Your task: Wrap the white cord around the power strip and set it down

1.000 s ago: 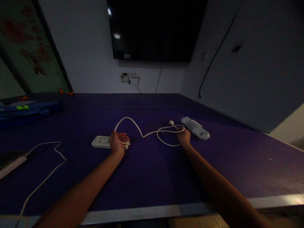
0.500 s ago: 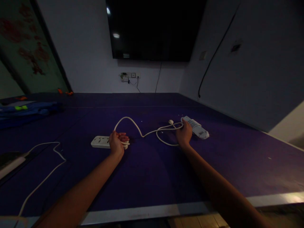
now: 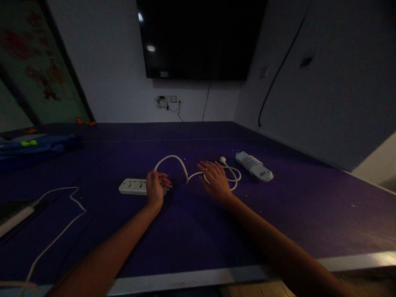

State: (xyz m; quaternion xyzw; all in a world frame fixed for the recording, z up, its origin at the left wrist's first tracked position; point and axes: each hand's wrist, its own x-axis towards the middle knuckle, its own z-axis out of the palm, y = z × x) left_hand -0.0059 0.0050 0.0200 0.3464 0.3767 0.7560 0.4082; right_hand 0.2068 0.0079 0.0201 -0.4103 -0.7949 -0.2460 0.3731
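Observation:
A white power strip [image 3: 133,186] lies flat on the purple tabletop, its sockets facing up. My left hand [image 3: 155,189] is at its right end with curled fingers around the strip's white cord [image 3: 173,156], covering that end. From there the cord arches up and runs right to a loose loop. My right hand [image 3: 215,181] lies over this loop, palm down with fingers spread, hiding part of it. The cord's plug [image 3: 222,159] rests just beyond the right fingers. Further right lies a second power strip [image 3: 261,171], its cord wrapped around its body.
On the left, a thin white cable [image 3: 58,231] runs from a white bar-shaped object [image 3: 15,220] to the table's front edge [image 3: 185,277]. Folded blue cloth [image 3: 46,146] lies at far left. A large dark screen [image 3: 201,41] hangs on the wall above sockets [image 3: 173,99].
My right hand has moved left from beside the wrapped power strip onto the cord loop, and its fingers have spread. The left hand has shifted slightly right, still at the cord.

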